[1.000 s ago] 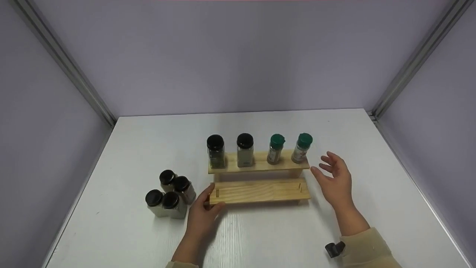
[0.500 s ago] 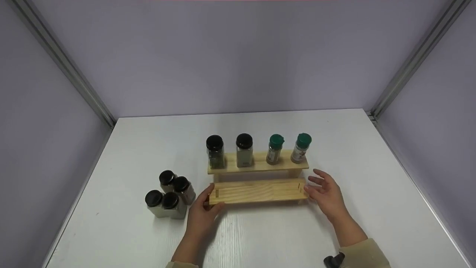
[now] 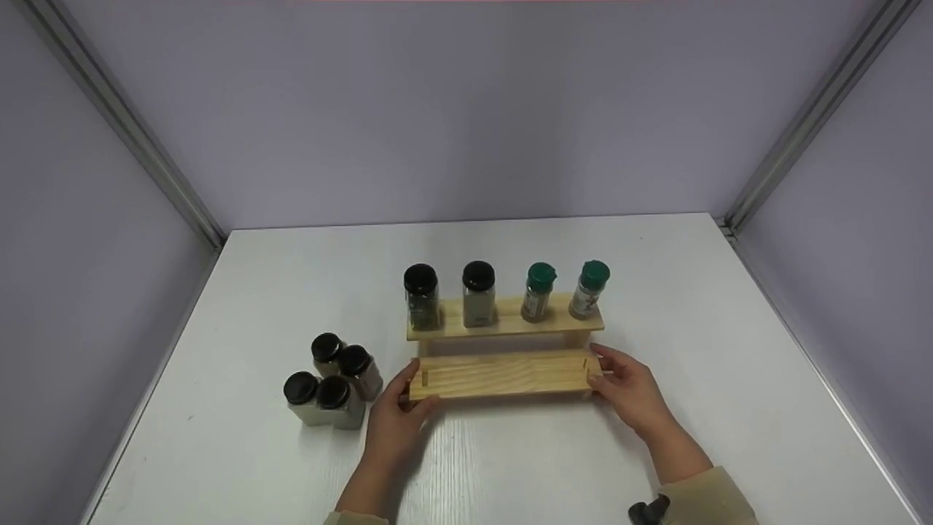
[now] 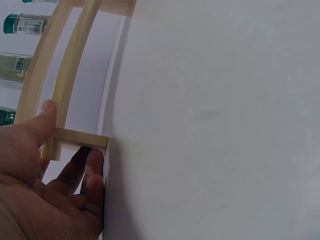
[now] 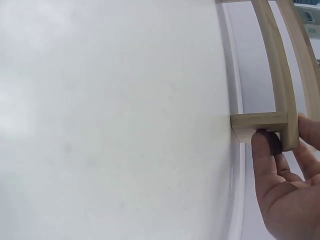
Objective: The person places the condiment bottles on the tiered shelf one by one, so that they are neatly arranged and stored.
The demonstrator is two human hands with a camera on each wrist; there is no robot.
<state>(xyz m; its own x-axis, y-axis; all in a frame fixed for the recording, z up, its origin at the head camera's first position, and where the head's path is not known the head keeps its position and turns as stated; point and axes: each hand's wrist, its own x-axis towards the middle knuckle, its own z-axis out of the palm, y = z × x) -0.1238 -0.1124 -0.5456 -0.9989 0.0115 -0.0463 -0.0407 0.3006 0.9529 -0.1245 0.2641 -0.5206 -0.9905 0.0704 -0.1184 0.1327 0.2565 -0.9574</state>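
A two-tier wooden spice rack [image 3: 506, 374] stands on the white table. My left hand [image 3: 394, 421] grips the left end of its lower shelf, thumb at the front edge; in the left wrist view the fingers [image 4: 93, 175] curl beneath the shelf beside the leg. At the opposite end my right hand [image 3: 631, 391] holds the same shelf, its fingers [image 5: 265, 155] bent under it next to the leg. On the upper shelf stand two black-capped spice jars, one dark green inside [image 3: 423, 306] and one pale [image 3: 479, 302], and two green-capped shakers [image 3: 538, 299] toward the right.
Several black-capped spice jars [image 3: 341, 408] stand in a close cluster on the table left of the rack, near my left hand. Grey-lilac walls [image 3: 466, 109] enclose the white table [image 3: 219, 467] at the back and sides.
My right hand has come down and leftward from beside the upper shelf and now grips the right end of the lower shelf. The left hand keeps its grip; the rack is almost unmoved.
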